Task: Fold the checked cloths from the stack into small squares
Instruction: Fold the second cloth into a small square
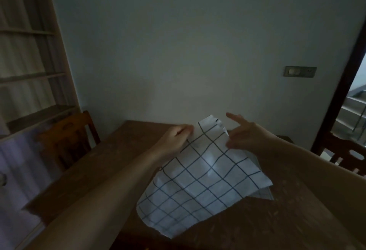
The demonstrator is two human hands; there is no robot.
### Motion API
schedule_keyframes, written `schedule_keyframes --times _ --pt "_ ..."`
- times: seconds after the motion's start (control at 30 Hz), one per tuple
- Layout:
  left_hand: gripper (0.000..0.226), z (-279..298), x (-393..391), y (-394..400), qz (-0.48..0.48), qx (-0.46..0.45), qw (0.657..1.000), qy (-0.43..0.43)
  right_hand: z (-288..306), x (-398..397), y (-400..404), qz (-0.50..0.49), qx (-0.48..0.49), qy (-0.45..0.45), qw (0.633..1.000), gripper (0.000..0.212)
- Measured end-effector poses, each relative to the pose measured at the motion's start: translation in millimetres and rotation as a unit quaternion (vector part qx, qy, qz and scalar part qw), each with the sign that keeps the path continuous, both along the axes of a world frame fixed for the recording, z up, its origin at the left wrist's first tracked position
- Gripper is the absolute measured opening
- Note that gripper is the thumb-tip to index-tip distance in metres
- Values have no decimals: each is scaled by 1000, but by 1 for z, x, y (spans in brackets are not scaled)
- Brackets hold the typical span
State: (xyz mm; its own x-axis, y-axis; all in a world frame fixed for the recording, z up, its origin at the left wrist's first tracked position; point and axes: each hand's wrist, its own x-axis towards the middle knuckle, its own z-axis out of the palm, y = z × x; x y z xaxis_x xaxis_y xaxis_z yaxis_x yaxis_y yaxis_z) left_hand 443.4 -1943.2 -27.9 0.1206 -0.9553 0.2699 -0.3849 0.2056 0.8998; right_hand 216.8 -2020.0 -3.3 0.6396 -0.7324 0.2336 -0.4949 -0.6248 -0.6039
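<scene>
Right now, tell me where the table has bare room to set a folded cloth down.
Bare wood lies left of the checked cloth, toward the chair, and along the table near right edge. The far middle is crowded: left hand and right hand work there.

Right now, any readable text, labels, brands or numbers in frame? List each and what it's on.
None readable.
checked cloth: only grid lines; a small dark mark near its far corner is too blurred to read as text.
wall switch plate: no legible marking.
shelf unit, chairs, table: no writing visible.
</scene>
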Motion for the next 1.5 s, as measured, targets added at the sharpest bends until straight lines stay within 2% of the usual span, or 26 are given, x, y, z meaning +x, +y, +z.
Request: schedule_keyframes --times 0.1,0.17,0.2,0.27,0.37,0.5,0.6,0.7,0.77,0.9,0.97,1.03,1.07,1.17,1.23,1.27,1.33,1.37,1.5 --pt "21 3 0 1 -4 19 999 39 2 6 0 42 55 -69 995 12" --pt "30 1 1 0 8 24 998 60 3 7 1 22 96 -118 988 8" --pt "31 2 1 1 19 20 996 82 5 8 2 17 86 -129 988 12" --pt "21 2 1 3 33 2 994 106 6 9 0 4 46 -126 991 20" --pt "5 2 0 3 9 -12 998 67 10 11 -1 -9 35 -107 994 19" --pt "7 4 2 0 46 -39 995 80 13 7 2 -24 46 -118 992 10" --pt "10 9 -1 -1 47 -64 993 83 5 3 2 -22 127 -77 989 25" --pt "14 14 0 0 27 -75 993 91 -2 -2 3 -25 138 -17 990 9" --pt "15 17 1 1 12 -70 995 77 -1 -8 2 -29 149 -12 988 12" --pt "6 21 5 -1 30 -65 995 71 13 -9 -2 -80 108 -11 991 15" --pt "6 21 7 -3 13 -23 998 59 25 -6 -1 -82 78 -20 993 14" --pt "21 21 8 -3 4 23 1000 2 35 -6 -2 -73 58 -28 995 16" --pt "27 22 9 -2 7 31 999 -6 38 -8 -4 -65 50 -17 996 19" --pt "23 27 15 0 24 9 999 25 39 -19 -8 -64 44 59 995 20" --pt "20 29 18 3 27 11 998 57 36 -26 -10 -85 45 12 995 21" --pt "19 29 18 5 29 15 997 73 36 -29 -10 -97 68 -56 991 20" --pt "18 29 16 8 25 25 993 115 33 -31 -7 -84 171 -211 959 17" --pt "17 29 14 9 22 27 990 136 32 -31 -6 -71 219 -264 937 23" --pt "29 26 9 9 16 48 987 155 27 -27 -4 -84 238 -326 911 40"
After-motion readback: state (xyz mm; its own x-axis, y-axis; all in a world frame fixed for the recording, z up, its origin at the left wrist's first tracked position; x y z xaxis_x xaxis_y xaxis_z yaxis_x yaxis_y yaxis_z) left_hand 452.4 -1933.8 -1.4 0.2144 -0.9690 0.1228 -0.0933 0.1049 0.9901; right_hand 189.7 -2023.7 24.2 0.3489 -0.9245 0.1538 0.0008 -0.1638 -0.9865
